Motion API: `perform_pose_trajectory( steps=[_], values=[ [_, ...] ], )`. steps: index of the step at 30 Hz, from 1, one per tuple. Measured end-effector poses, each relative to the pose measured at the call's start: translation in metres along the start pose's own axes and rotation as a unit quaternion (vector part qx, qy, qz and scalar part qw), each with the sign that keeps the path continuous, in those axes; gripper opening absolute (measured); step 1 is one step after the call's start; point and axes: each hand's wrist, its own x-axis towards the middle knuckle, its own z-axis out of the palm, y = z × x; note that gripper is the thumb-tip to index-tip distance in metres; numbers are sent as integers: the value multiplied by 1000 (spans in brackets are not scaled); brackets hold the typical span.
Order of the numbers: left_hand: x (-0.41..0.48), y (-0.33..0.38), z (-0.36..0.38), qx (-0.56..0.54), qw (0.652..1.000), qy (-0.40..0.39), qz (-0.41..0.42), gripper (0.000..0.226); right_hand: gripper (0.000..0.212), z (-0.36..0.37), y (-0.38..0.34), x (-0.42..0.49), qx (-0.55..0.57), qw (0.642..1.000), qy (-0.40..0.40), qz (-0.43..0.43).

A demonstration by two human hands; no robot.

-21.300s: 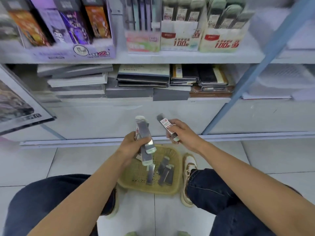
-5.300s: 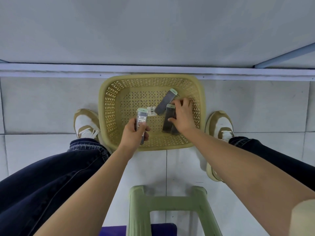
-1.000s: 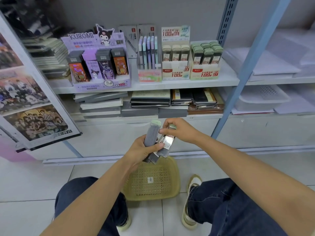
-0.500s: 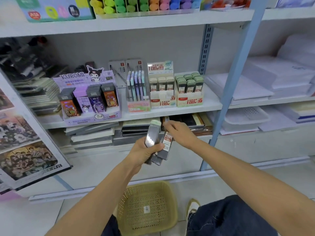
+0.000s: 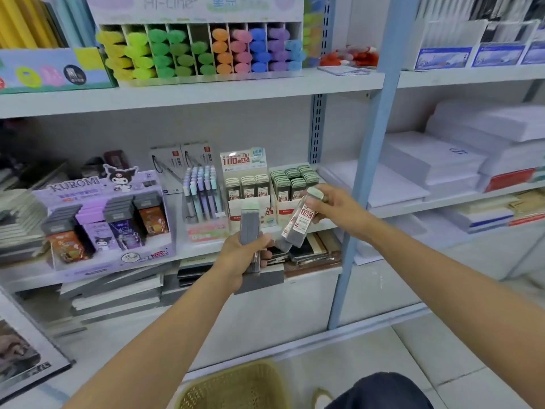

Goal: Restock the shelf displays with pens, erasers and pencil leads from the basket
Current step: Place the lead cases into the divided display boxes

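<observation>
The left hand [image 5: 244, 256] is closed round a small bundle of pencil lead cases [image 5: 250, 228], held upright in front of the shelf [image 5: 26, 276]. The right hand [image 5: 336, 208] pinches a single case [image 5: 298, 224] by its green cap, tilted, just short of the green-capped display box [image 5: 295, 184]. That box looks nearly full, so forcing the case in could topple its neighbours. The bundle, several cases in one grip, could slip and miss the basket [image 5: 236, 388] below.

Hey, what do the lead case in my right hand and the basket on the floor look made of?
The lead case in the right hand looks like clear glossy plastic: dark contents show through below the label, under a pale green cap. The basket looks like moulded matte yellow plastic, going by its even perforated lattice.
</observation>
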Motion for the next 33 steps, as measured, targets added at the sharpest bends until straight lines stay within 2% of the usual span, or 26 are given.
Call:
perform_pose_trajectory(
  steps=[5,10,16,21,27,33],
  values=[
    [25,14,1,-18,1000,-1,14,25,19,-31,-5,33,-83,989,116,-48],
    [45,19,1,-23,1000,-1,16,20,15,-35,-4,62,-163,966,175,-96],
    [60,21,-1,-14,1000,-3,19,23,19,-33,-4,89,-277,935,157,-156],
    [65,18,1,-5,1000,-16,20,24,21,-30,14,96,-365,913,94,-155],
    [64,16,1,-8,999,-28,21,23,26,-25,16,99,-287,943,109,-130],
    [61,17,-4,-24,1000,-13,10,20,17,-30,5,92,-225,963,100,-114]
  ],
)
